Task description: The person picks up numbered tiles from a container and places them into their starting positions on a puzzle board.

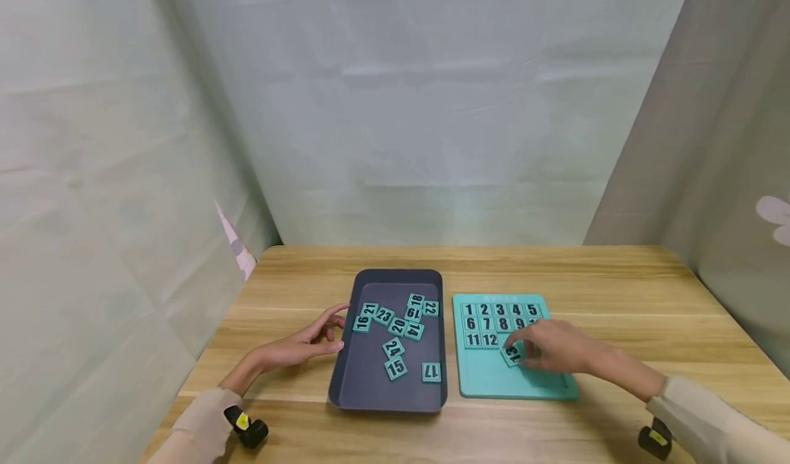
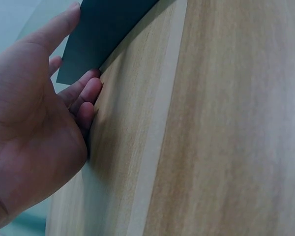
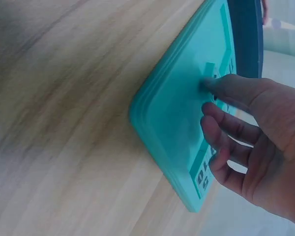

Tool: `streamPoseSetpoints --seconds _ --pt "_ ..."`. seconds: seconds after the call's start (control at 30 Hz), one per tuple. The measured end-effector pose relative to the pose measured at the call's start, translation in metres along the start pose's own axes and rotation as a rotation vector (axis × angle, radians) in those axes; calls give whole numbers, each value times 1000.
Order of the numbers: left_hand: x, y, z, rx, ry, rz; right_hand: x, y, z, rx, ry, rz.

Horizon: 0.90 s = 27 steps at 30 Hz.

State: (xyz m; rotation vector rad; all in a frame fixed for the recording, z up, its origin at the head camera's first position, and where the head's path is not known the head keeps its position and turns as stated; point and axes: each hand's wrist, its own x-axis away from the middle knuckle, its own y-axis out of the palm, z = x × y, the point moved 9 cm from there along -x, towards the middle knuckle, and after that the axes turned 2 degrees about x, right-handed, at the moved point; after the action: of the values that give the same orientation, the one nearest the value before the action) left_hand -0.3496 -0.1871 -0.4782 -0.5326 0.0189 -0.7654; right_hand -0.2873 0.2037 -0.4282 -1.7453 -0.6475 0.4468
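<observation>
A teal number board [image 1: 487, 383] lies on the table with tiles 1 to 12 set in rows at its top. Over the board, my right hand [image 1: 558, 345] pinches the number tile 13 [image 1: 511, 356], which sits turned askew just below the third row. In the right wrist view that hand [image 3: 255, 132] hides most of the tiles. Left of the board stands a dark grey tray [image 1: 364, 395]. My left hand [image 1: 296, 347] is at the tray's left side, thumb and fingertips right at the rim, fingers loosely bent in the left wrist view.
Several loose tiles lie in the tray at various angles, among them tile 15 [image 1: 396, 368], tile 17 [image 1: 431, 373] and tile 23 [image 1: 384, 316]. The wooden table [image 1: 296, 423] has pale cloth walls [image 1: 432, 142] behind it and at both sides.
</observation>
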Motion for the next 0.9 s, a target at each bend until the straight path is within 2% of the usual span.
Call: streamPoseSetpoints --seconds 0.17,0.43,0.63,0.9 --pt "1 0 0 -3 -5 -3 4 -2 1 47 28 12" --pt "0 -1 0 -8 -6 0 5 -2 -4 37 -42 -22" --pt "0 0 2 -14 -2 -2 5 -2 -2 59 -36 1" --pt "1 -1 0 -12 -3 -4 8 4 2 -4 59 -27"
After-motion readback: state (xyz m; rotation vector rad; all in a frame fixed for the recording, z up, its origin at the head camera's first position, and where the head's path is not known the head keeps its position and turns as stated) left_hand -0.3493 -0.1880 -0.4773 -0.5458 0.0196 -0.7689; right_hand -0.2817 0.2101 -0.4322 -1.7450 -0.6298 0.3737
